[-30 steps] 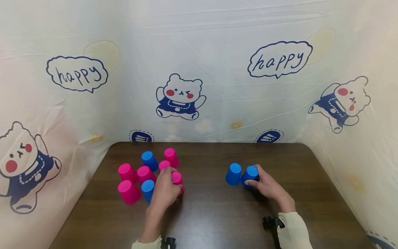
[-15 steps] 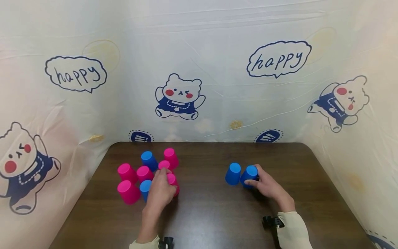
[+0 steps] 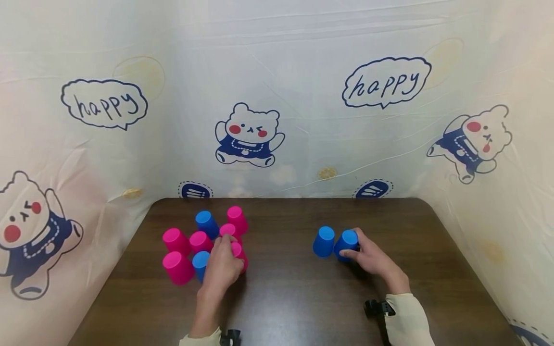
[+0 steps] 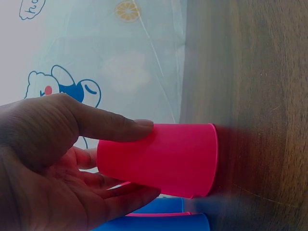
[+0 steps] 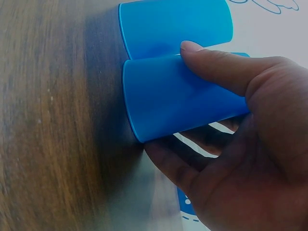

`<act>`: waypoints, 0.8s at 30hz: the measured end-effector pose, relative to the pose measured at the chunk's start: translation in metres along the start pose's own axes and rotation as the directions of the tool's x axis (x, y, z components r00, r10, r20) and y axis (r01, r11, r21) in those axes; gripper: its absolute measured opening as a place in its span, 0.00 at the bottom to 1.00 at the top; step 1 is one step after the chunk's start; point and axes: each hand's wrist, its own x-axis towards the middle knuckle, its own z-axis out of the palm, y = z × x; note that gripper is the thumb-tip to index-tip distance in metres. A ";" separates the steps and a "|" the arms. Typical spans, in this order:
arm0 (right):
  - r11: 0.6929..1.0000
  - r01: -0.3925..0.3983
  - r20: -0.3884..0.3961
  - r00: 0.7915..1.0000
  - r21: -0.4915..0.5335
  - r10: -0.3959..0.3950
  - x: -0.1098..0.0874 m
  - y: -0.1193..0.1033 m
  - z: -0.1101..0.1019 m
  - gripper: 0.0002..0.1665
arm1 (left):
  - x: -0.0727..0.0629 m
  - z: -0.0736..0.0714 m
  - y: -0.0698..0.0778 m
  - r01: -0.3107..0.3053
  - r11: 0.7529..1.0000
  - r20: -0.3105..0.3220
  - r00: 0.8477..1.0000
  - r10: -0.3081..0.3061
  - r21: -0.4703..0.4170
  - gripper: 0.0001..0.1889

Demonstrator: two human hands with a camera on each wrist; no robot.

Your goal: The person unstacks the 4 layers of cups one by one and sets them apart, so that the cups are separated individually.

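My left hand (image 3: 221, 266) grips an upside-down pink cup (image 3: 240, 254) at the right side of a mixed cluster. In the left wrist view the thumb lies along one side of this pink cup (image 4: 168, 161), the fingers along the other, its rim right at the tabletop. A blue cup (image 3: 200, 263) stands just left of that hand, partly covered by it. On the right, my right hand (image 3: 376, 262) holds an inverted blue cup (image 3: 346, 244) between thumb and fingers. Close beside it stands a second blue cup (image 3: 323, 242), their walls nearly meeting in the right wrist view.
Several more pink cups, such as the front left one (image 3: 178, 269) and the back one (image 3: 237, 218), stand upside down around the left hand. A blue cup (image 3: 207, 224) is at the back among them. Brown table (image 3: 285, 288) lies between both groups; a printed curtain (image 3: 303, 96) hangs behind.
My left hand has shifted left with the pink cup, bringing it nearer the cluster, and the front blue cup has moved slightly left. The right hand keeps its place on its blue cup.
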 end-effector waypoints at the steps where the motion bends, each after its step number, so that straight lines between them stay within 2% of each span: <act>1: 1.000 0.002 0.001 1.000 0.002 -0.002 0.000 0.000 0.000 0.28 | 0.000 0.000 0.000 0.000 1.000 0.002 1.000 0.000 0.000 0.33; 16: 1.000 -0.008 -0.001 1.000 -0.003 0.008 0.000 0.000 0.002 0.29 | 0.002 -0.001 -0.004 0.001 1.000 0.018 1.000 -0.001 0.001 0.35; 24: 1.000 -0.021 0.004 1.000 -0.001 0.021 -0.001 0.000 0.002 0.31 | -0.002 -0.010 0.003 0.021 0.999 0.021 1.000 -0.020 -0.035 0.38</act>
